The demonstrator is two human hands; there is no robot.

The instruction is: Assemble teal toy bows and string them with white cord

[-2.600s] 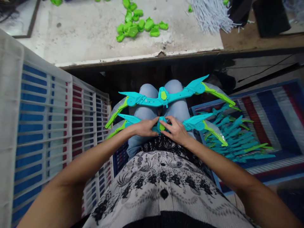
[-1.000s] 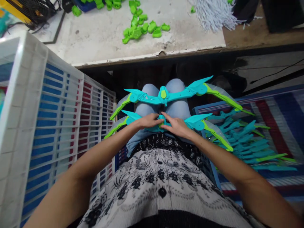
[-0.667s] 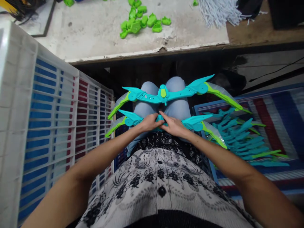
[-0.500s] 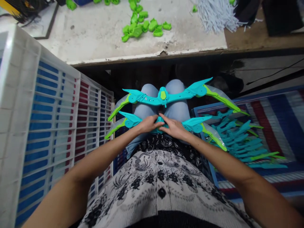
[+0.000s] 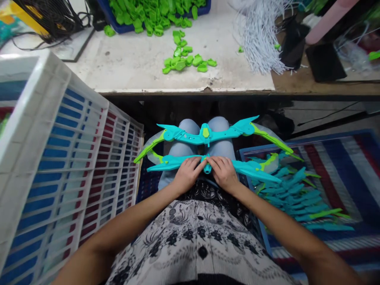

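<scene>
Across my lap lies a turquoise and green plastic toy bow (image 5: pixel 249 170), the nearer of two. My left hand (image 5: pixel 189 171) grips its middle from the left, fingers curled over the top. From the right, my right hand (image 5: pixel 222 171) closes on the same middle part, the fingertips of both hands almost meeting at a small green piece. Part of the bow's centre is hidden under my fingers. A second toy bow (image 5: pixel 221 136) rests farther out on my knees, its green centre piece facing up, and neither hand touches it.
A white plastic crate (image 5: pixel 97 158) stands at my left. Several more bows (image 5: pixel 303 194) lie piled at right on a striped mat. On the worktable (image 5: pixel 133 75) are loose green pieces (image 5: pixel 184 61), a blue bin (image 5: pixel 121 27) of green pieces and white strings (image 5: pixel 258 39).
The nearer bow has been turned over, its limbs now pointing toward my body. Both hands have shifted their hold at its centre. The camera view has tilted up, showing more of the table.
</scene>
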